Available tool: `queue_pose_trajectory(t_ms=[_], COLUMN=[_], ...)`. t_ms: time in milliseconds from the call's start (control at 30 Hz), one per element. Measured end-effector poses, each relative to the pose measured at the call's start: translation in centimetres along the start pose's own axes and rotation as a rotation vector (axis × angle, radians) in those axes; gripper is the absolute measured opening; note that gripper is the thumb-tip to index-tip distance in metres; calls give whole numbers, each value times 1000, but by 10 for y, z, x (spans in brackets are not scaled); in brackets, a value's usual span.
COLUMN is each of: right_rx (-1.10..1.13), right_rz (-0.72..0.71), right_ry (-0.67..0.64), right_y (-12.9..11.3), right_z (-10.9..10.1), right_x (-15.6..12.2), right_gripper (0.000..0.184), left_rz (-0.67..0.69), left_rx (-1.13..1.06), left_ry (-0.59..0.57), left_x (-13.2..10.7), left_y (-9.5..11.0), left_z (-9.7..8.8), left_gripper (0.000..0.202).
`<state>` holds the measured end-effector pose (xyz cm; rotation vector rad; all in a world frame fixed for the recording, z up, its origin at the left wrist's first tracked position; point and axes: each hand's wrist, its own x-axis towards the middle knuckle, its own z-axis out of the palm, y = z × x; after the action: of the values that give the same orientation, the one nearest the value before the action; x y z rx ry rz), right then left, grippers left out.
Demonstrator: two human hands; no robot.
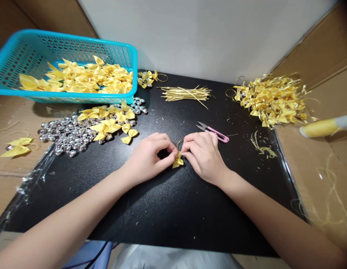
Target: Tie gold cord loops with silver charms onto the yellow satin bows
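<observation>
Over the middle of the black table (162,220), a yellow ribbon bow (178,162) with a thin gold cord loop (179,142) sits between my two hands. My left hand (153,157) pinches the bow's left side with thumb and forefinger. From the other side my right hand (203,155) pinches at the bow's upper right, its fingertips close to the left ones. Whether a bead is on this bow is hidden by the fingers. Pink-handled thread snips (218,135) lie just beyond my right hand, blades pointing left.
A blue basket (86,98) of yellow bows stands at the back left. Before it lie silver beads (69,134) and loose bows (106,127). Cut gold cords (184,93) lie at the back, finished-looking looped bows (274,101) at right, with cord scraps (261,147) nearer.
</observation>
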<state>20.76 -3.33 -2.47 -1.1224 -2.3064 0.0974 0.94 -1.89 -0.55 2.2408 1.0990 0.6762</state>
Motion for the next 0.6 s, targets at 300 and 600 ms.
queue_pose_trajectory(t_ms=[300, 600], right_rx=[14, 6], right_rz=[-3, 7], right_ry=[6, 3], right_y=[1, 1], right_z=[-1, 0], right_x=[0, 0], right_gripper=[17, 16], left_rz=[-11, 63], left_rx=[8, -15], left_ry=[100, 76], left_x=[-1, 0], left_y=[-1, 0], left_z=[0, 3], left_gripper=[15, 11])
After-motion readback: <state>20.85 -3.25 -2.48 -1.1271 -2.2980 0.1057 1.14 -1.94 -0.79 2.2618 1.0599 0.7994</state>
